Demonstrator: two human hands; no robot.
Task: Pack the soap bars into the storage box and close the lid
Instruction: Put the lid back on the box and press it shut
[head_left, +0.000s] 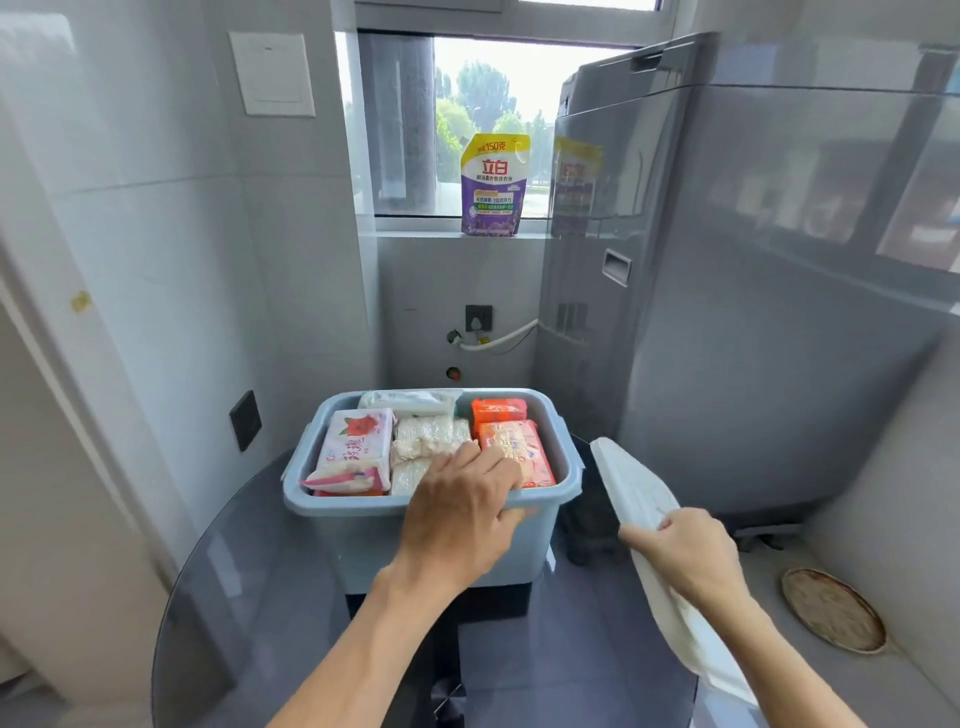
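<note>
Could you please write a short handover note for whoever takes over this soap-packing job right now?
Left hand: reaching over the near rim of the blue box, fingers on the soap bars; whether its grip holds one is unclear.
Right hand: grip round the white lid, held off to the right of the box.
Done: wrapped soap bars fill the box, which stands on the round glass table.
Left: settle the bars, set the lid on and press it closed.
</note>
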